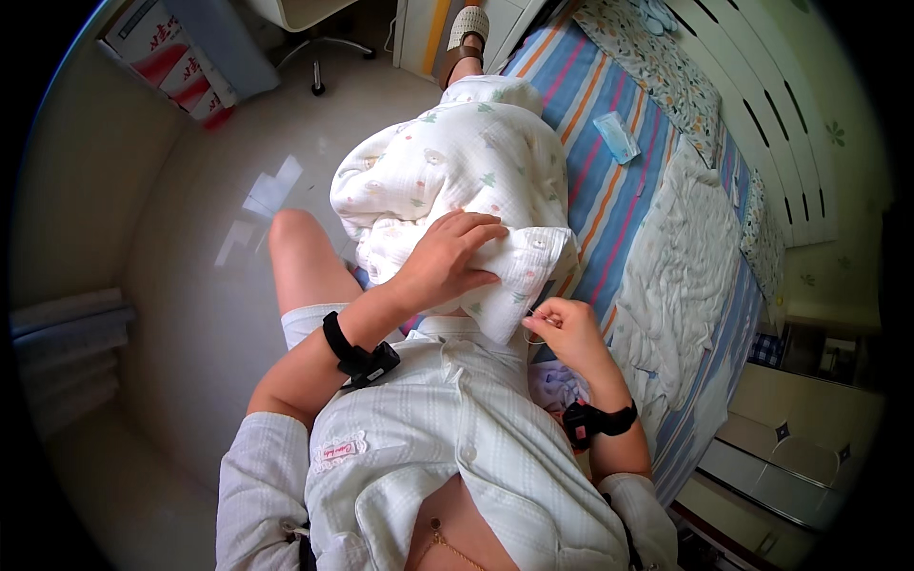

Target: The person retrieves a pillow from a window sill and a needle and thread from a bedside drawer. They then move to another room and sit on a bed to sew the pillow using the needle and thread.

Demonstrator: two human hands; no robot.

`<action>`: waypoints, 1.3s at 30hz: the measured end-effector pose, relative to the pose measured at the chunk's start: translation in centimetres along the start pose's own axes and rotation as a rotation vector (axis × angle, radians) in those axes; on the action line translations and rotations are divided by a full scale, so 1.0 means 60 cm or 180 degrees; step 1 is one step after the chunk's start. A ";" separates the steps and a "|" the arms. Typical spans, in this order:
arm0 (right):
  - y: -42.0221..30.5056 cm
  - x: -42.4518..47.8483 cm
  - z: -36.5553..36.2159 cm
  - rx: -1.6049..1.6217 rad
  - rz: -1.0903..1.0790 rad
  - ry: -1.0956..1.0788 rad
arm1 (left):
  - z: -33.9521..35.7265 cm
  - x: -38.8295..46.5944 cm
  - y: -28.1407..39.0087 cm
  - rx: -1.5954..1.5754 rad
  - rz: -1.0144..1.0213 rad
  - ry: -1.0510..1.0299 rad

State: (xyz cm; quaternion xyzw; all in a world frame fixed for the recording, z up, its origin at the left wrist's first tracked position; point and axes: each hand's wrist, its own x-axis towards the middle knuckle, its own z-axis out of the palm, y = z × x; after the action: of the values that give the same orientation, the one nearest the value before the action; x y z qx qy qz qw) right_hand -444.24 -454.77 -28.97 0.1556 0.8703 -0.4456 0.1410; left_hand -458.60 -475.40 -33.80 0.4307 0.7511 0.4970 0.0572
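A white quilted cloth [457,164] printed with small trees and bears lies bunched over my lap and leg. My left hand [453,253] rests on it near its folded edge, fingers spread and slightly curled; whether they pinch the fabric is hard to tell. Just right of the cloth's corner, my right hand [560,325] has thumb and fingers pinched together on a thin pale thread [532,337], which loops below the fingertips. A needle cannot be made out. Both wrists wear black straps with small devices.
A bed with a striped sheet [607,207] extends to my right, holding a blue-and-white packet [616,138], a crumpled white cloth [675,285] and patterned pillows [657,64]. Printed boxes [168,64] and a wheeled chair's base [318,64] stand on the floor ahead at left.
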 end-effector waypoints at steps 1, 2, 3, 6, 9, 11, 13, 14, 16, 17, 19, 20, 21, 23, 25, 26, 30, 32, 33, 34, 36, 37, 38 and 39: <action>-0.009 -0.006 -0.012 0.0120 0.0055 -0.0142 | 0.001 -0.002 0.000 0.0022 -0.0001 -0.0003; -0.012 -0.010 -0.026 0.0241 0.0112 -0.0282 | 0.003 -0.004 -0.001 0.0043 0.0000 -0.0009; -0.021 -0.014 -0.037 0.0351 0.0169 -0.0416 | 0.003 -0.003 -0.001 0.0058 0.0008 -0.0007; -0.043 -0.009 -0.047 0.0817 -0.0857 -0.0108 | 0.000 0.003 0.006 -0.0039 0.0177 -0.0105; -0.073 0.015 -0.028 0.1539 -0.1339 0.0002 | -0.006 0.006 0.014 -0.0063 0.0280 -0.0185; -0.083 0.037 -0.006 0.2190 -0.1263 -0.0224 | -0.007 0.000 0.016 -0.0066 0.0327 -0.0073; -0.087 0.053 0.013 0.2832 -0.1051 -0.0513 | -0.018 -0.008 0.024 -0.0050 0.0357 -0.0064; -0.094 0.058 0.014 0.3049 -0.0918 -0.0665 | -0.025 -0.011 0.030 -0.0052 0.0379 -0.0107; -0.101 0.070 0.021 0.3125 -0.0847 -0.0747 | -0.028 -0.019 0.037 0.0057 0.0503 -0.0028; -0.103 0.067 0.017 0.2909 -0.0701 -0.0660 | -0.019 -0.020 0.033 0.0076 0.0523 -0.0146; -0.120 0.052 0.001 0.2466 -0.0454 -0.0568 | -0.004 -0.027 0.018 0.0170 0.0518 -0.0339; -0.129 0.042 -0.009 0.2447 -0.0599 -0.0259 | 0.007 -0.023 0.015 0.0231 0.0549 -0.0048; -0.127 0.034 -0.030 0.2521 -0.0816 0.0006 | 0.007 -0.017 0.014 0.0268 0.0535 -0.0061; -0.143 0.007 -0.092 0.2630 -0.1158 0.0557 | 0.003 -0.018 0.006 0.0361 0.0461 -0.0075; -0.117 -0.033 -0.194 0.3093 -0.1231 0.0932 | -0.001 -0.025 0.002 0.0387 0.0464 -0.0025; -0.104 -0.076 -0.264 0.3416 -0.1249 0.1063 | 0.000 -0.021 -0.001 0.0339 0.0523 -0.0070; -0.096 -0.206 -0.449 0.2715 -0.1566 0.1995 | -0.011 -0.020 -0.004 0.0325 0.0652 -0.0163; -0.045 -0.290 -0.565 0.2664 -0.1379 0.2229 | -0.024 -0.023 0.002 0.0448 0.0648 -0.0324; -0.005 -0.347 -0.644 0.2599 -0.1345 0.2010 | -0.028 -0.024 0.000 0.0451 0.0684 -0.0391; 0.016 -0.375 -0.673 0.2608 -0.1270 0.2692 | -0.028 -0.023 0.000 0.0463 0.0710 -0.0342; 0.044 -0.424 -0.718 0.2514 -0.1112 0.4037 | -0.025 -0.026 -0.004 0.0459 0.0747 -0.0208; 0.103 -0.473 -0.774 0.2573 -0.1414 0.4142 | -0.021 -0.027 -0.010 0.0423 0.0775 -0.0208; 0.120 -0.437 -0.743 0.2323 -0.1079 0.4401 | -0.016 -0.026 -0.010 0.0494 0.0746 -0.0239; 0.097 -0.373 -0.679 0.2043 -0.0739 0.4654 | -0.012 -0.024 -0.010 0.0546 0.0725 -0.0265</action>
State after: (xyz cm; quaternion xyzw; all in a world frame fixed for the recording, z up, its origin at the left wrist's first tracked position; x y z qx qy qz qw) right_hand -425.88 -421.39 -1.69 0.3493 0.5825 -0.4711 -0.5628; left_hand -458.40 -476.99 -34.43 0.5367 0.7341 0.4159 -0.0055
